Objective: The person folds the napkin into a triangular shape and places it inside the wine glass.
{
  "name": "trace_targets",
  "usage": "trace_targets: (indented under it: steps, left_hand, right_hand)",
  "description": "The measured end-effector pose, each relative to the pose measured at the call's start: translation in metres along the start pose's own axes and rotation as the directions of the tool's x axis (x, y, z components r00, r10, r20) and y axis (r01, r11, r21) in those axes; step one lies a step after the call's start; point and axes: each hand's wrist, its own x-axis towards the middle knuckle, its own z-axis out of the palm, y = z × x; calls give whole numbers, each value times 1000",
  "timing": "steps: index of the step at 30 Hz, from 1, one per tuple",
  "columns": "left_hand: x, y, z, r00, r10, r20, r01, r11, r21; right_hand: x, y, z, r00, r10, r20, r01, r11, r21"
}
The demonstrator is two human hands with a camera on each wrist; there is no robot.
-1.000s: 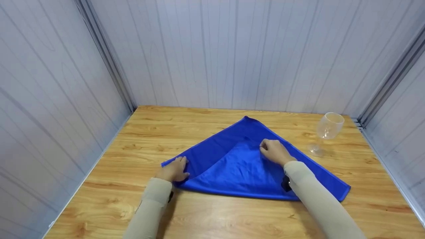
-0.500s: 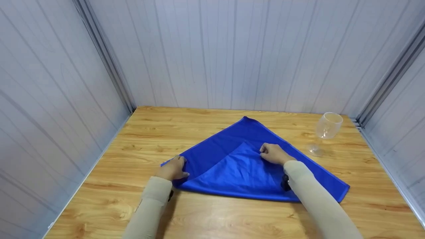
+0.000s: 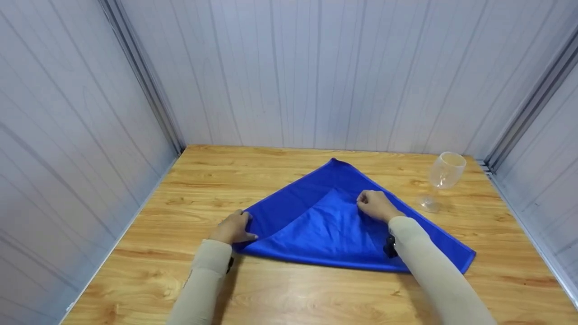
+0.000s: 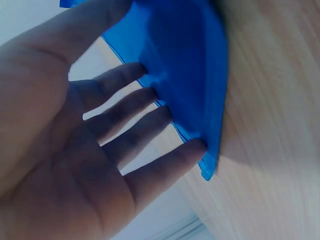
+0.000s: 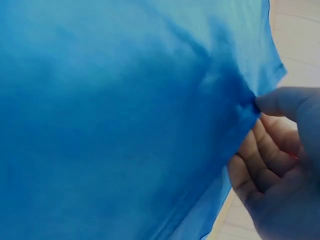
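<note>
A shiny blue cloth (image 3: 286,212) lies on the table, its near part folded over into a brighter flap (image 3: 325,234). My right hand (image 3: 378,206) pinches the flap's edge between thumb and fingers, and a few creases run out from the pinch. In the right wrist view the thumb of that hand (image 5: 295,185) presses on the cloth (image 5: 125,115). At the cloth's left corner rests my left hand (image 3: 231,229). The left wrist view shows this hand (image 4: 60,130) with fingers spread and nearly straight, their tips touching the cloth (image 4: 185,65) by its edge.
A clear wine glass (image 3: 447,171) stands upright at the right rear of the wooden table (image 3: 316,298), beyond the cloth's right edge. Pale panel walls (image 3: 298,76) enclose the table at the back and on both sides.
My right hand has shifted slightly right, still pinching the flap, whose point has moved a little away from me. The left hand has slid very slightly left. The glass has not moved.
</note>
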Motion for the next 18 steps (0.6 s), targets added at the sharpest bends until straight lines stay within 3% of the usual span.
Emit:
trace_targets:
  steps: [5,11,15,18]
  left_hand:
    - [2,-4,-1,999,21,25,-22,1000,8]
    - [2,-5,-2,999,37,30,-37,999,10]
    - [3,-4,-3,1000,10,29,-9,1000,-5]
    - [2,-3,-4,999,-25,38,26,999,-22]
  right_hand:
    - [3,2,2,991,1,-133,5,999,39]
    - [7,-1,3,962,19,-271,-7,999,47]
    - [10,-5,3,950,78,-302,-60,996,70]
    - [11,-5,3,952,113,-284,-102,993,54]
